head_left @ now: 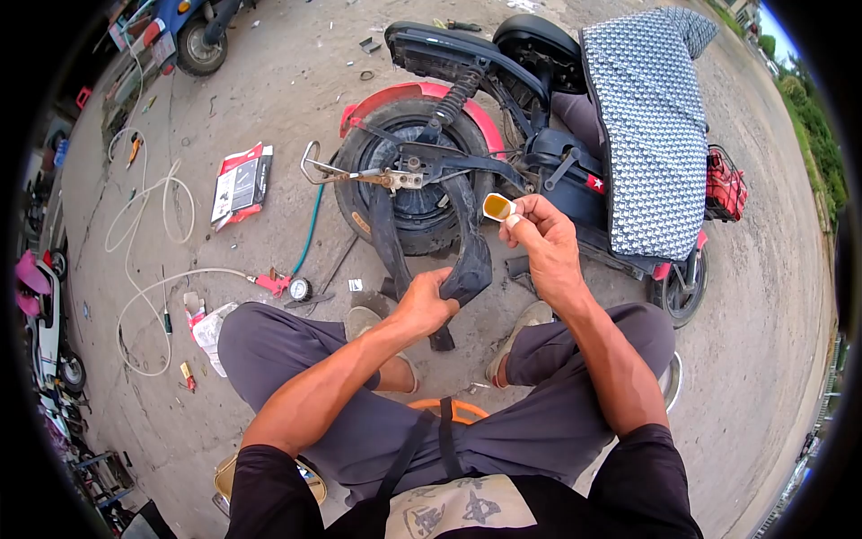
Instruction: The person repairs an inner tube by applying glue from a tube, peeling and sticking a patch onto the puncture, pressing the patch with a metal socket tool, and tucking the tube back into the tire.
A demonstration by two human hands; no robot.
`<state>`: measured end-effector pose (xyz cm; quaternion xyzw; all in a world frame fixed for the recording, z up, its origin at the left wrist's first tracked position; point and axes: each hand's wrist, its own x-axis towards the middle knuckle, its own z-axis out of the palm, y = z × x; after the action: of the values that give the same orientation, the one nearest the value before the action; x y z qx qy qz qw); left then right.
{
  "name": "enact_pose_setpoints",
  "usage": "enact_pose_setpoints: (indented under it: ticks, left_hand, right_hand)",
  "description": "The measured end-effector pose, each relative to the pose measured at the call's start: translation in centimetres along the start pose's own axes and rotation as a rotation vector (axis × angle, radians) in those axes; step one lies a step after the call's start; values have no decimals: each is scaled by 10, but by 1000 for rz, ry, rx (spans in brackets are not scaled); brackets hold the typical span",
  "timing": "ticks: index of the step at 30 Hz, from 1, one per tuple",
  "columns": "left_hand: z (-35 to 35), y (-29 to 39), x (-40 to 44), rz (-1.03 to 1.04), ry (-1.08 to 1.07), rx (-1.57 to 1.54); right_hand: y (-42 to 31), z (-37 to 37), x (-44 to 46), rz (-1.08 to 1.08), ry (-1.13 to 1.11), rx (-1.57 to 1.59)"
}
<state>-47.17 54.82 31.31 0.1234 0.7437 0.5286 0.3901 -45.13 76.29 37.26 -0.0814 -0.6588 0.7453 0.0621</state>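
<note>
A black inner tube (468, 269) hangs out from the scooter's rear wheel (359, 193) toward me. My left hand (426, 301) is closed round the lower loop of this tube. Pinched between the thumb and fingers of my right hand (546, 244) is a small tyre patch (496, 207), amber in the middle with a white edge. The patch is held up just right of the tube and looks apart from it. A metal clamp-like tool (395, 179) sits across the wheel above the tube. The scooter (570, 148) lies tilted, with a patterned cover (651, 135) over its front part.
Left of the wheel are a tyre inflator with gauge (285, 286), a coiled pale air hose (135, 296) and a red-and-white package (242, 187). A blue scooter (193, 36) stands at the upper left. More scooters (49, 332) line the left edge.
</note>
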Motion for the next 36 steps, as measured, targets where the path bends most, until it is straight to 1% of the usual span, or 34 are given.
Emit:
enact_pose_setpoints:
  ticks: [36]
  left_hand:
    - [0,0,0,-6,2,-3]
  right_hand:
    - [-2,1,-1,15,-6,16]
